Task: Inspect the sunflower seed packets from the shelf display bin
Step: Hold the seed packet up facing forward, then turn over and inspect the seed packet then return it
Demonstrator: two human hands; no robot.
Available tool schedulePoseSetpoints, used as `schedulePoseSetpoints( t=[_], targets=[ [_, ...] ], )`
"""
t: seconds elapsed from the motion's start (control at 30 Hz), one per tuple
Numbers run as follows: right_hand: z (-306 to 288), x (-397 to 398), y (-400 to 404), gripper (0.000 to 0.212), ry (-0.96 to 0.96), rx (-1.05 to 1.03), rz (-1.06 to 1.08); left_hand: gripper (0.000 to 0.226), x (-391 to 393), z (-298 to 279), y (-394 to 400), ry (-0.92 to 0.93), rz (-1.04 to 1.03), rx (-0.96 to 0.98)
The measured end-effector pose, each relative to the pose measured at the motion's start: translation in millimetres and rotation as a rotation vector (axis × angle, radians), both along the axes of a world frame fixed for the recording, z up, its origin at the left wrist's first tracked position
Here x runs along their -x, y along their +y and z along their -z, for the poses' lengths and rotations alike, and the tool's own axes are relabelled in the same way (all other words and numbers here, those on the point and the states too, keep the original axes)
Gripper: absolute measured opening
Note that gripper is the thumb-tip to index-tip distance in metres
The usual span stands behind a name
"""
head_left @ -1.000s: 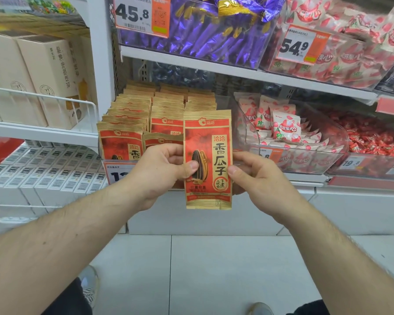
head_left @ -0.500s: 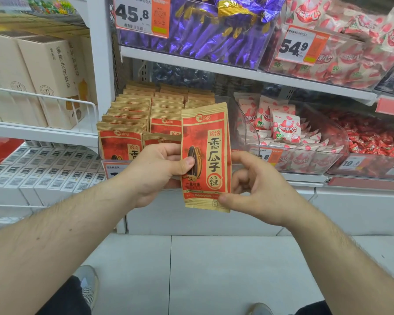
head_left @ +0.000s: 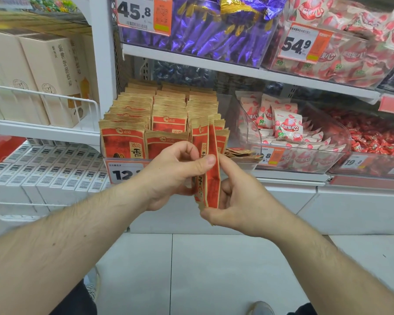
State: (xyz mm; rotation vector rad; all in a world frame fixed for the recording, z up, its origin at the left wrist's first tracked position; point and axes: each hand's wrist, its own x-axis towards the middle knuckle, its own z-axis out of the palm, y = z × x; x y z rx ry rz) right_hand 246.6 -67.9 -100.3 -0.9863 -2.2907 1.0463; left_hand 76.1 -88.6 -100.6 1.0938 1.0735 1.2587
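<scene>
Behind the edge-on seed packet (head_left: 210, 164), stacked packets (head_left: 146, 114), strawberry candy bin (head_left: 305, 142).

price tags (head_left: 137, 13) "45.8", (head_left: 301, 45) "54.9"; pink packets (head_left: 288, 128) "50%".

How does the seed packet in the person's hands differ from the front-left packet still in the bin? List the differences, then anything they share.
1. The held packet is turned nearly edge-on to the camera; the bin packet faces it flat.
2. The held packet is pinched by the left hand and right hand; the bin packet is untouched.
3. The held packet shows full length; the bin packet's lower part is hidden behind the price tag.
Both are red with tan crimped edges.
</scene>
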Motion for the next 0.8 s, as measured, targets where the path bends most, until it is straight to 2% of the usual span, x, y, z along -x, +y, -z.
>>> schedulePoseSetpoints(
  t=[0.1, 0.23, 0.33, 0.6, 0.8],
  targets=[
    [0.3, -1.6, 2.4, 0.077, -0.011, -0.019, 0.019, 0.037, -0.7, 1.6, 0.7, 0.050, 0.000, -0.001],
    [-2.6, -5.1, 7.7, 0.052, 0.205, -0.002, 0.124, 0.033, 0.6, 3.4, -0.4, 0.140, 0.100, 0.000],
    [-5.3, -4.1, 8.4, 0.028, 0.274, 0.002, 0.178, 0.030, -1.2, 5.4, -1.3, 0.151, 0.156, 0.014],
    [-1.3, -3.0, 15.5, 0.040, 0.296, 0.043, 0.257, 0.019, -4.6, 10.9, 0.8, 0.142, 0.164, 0.072],
    [-3.8, -4.0, 15.8, 0.031, 0.257, 0.118, 0.254, 0.016, -5.0, 10.0, -0.2, 0.113, 0.179, 0.103]
  ],
)
